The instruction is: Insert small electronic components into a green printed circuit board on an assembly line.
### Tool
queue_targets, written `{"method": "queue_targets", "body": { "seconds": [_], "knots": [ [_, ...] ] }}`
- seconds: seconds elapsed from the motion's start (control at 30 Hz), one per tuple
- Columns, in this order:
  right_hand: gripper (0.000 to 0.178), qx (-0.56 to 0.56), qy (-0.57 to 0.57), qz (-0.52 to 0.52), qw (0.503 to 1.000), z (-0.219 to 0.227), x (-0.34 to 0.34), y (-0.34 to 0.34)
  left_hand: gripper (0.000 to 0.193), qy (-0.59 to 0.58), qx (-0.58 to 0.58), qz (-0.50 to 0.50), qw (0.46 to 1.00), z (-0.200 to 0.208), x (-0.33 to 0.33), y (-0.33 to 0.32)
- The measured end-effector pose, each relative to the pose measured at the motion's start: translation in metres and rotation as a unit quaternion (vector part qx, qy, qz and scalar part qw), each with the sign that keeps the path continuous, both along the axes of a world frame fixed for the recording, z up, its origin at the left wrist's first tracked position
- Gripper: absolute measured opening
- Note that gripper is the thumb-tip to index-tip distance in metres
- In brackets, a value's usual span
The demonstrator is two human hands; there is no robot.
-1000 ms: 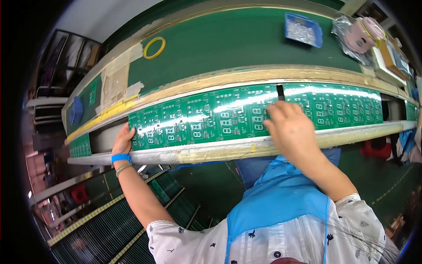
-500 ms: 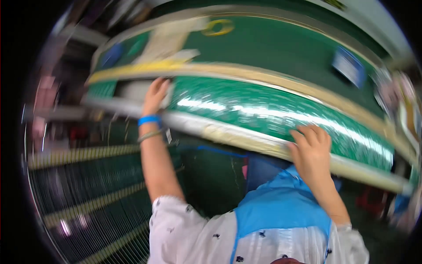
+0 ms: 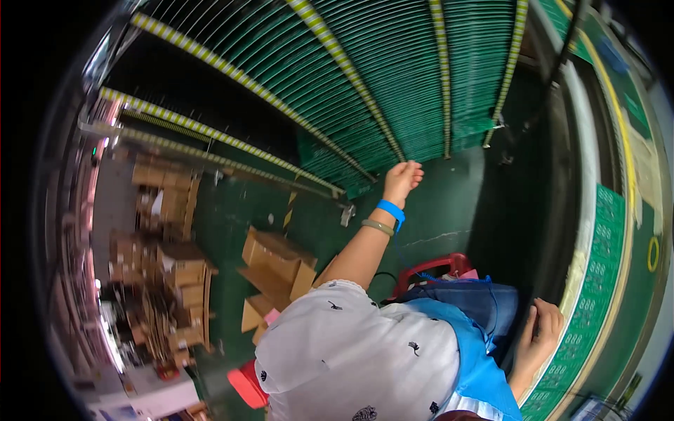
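Observation:
My left hand [image 3: 405,179], with a blue band and a bangle on its wrist, is stretched out to the near end of a tall rack [image 3: 359,77]. Its fingers are curled closed; what they hold, if anything, is hidden. Many thin green circuit boards [image 3: 414,84] stand close together in the rack between yellow-striped slotted rails. On the right, my right hand [image 3: 542,326] rests by the bench's pale front edge, fingers loosely bent and holding nothing. Beside it, a long green circuit board panel [image 3: 586,298] lies along the bench channel.
A red chair [image 3: 435,270] stands close by me. Open cardboard boxes [image 3: 277,270] lie on the green floor, and stacked cartons [image 3: 186,274] are farther left. A yellow tape roll [image 3: 653,253] sits on the bench at the far right.
My view has swung left, from the bench to the rack. My left hand has left the bench and reached over to the rack; my right hand stays by the bench edge.

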State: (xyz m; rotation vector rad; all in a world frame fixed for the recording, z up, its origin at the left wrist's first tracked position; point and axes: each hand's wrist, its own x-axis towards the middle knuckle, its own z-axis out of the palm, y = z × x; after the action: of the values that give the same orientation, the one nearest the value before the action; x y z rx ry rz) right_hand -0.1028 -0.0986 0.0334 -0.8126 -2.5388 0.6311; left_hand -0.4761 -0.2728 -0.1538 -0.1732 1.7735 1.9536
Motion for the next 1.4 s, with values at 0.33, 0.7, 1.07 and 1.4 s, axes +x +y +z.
{"method": "queue_targets", "body": {
  "seconds": [0.33, 0.7, 1.07, 1.4],
  "knots": [
    [0.01, -0.024, -0.044, 0.053, 0.997, -0.012, -0.026, -0.011, 0.027, -0.068, 0.105, 0.455, 0.882, -0.054, -0.111, -0.173],
    [0.009, -0.036, -0.062, 0.024, 0.997, -0.02, -0.021, -0.016, 0.032, -0.159, 0.125, 0.459, 0.865, -0.063, -0.168, -0.181],
    [0.009, -0.038, -0.057, 0.036, 0.997, -0.023, -0.017, -0.015, 0.019, -0.006, 0.315, 0.403, 0.86, -0.105, -0.04, -0.206],
    [0.008, -0.052, -0.028, 0.081, 0.995, -0.025, -0.01, -0.022, 0.017, -0.126, 0.337, 0.284, 0.889, -0.097, 0.074, -0.245]
  ]
}}
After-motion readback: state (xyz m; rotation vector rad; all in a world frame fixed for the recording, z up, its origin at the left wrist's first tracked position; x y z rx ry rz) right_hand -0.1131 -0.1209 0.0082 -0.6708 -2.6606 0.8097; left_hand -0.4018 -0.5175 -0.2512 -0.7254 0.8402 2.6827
